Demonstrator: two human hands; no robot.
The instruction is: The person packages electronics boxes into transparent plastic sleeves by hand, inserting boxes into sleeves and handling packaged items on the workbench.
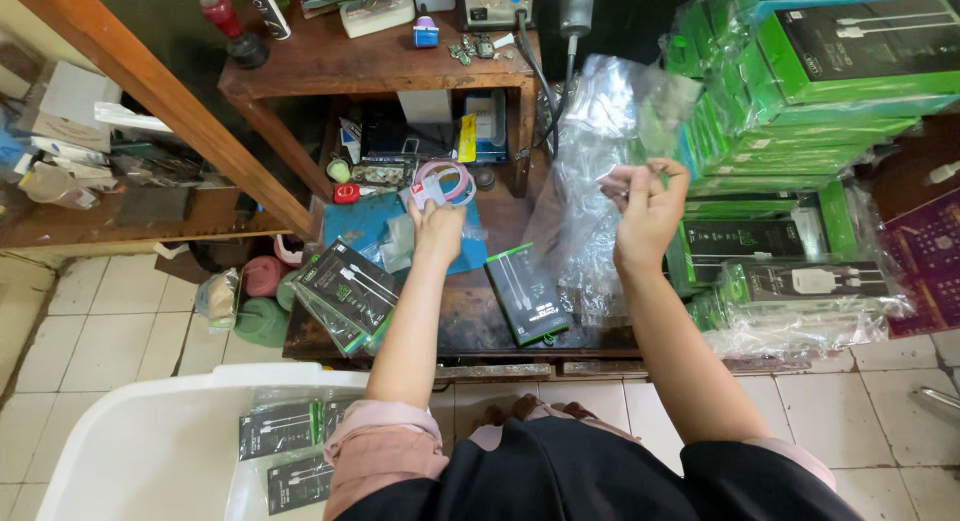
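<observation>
1. Take the low dark wooden bench (pixel 470 321) in front of you as your landmark; everything below is placed against it.
2. Your left hand (pixel 438 226) is raised over the far side of the bench, fingers closed around a coiled pink and white cable (pixel 440 184) with a white plug at its middle. The coil stands just above your fingertips.
3. Your right hand (pixel 648 206) is lifted over the right end of the bench. Its fingertips are pinched on the edge of a clear plastic bag (pixel 590 171), which hangs loose and crumpled down to the bench top.
4. The two hands are well apart, and the cable is not touching the bag.
5. A flat black and green box (pixel 525 293) lies on the bench between your forearms, tilted.
6. A small fanned pile of similar boxes (pixel 345 291) leans at the left end of the bench.
7. A blue sheet (pixel 365 226) lies on the bench under your left hand.
8. Right of the bench rises a stack of green cartons (pixel 800 91), some wrapped in clear film.
9. Near you, left of the bench, a white tub (pixel 150 441) holds bagged boxes (pixel 285 446) of the same kind.
10. Beyond the bench stands a brown wooden table (pixel 380 66) with small items on it.
</observation>
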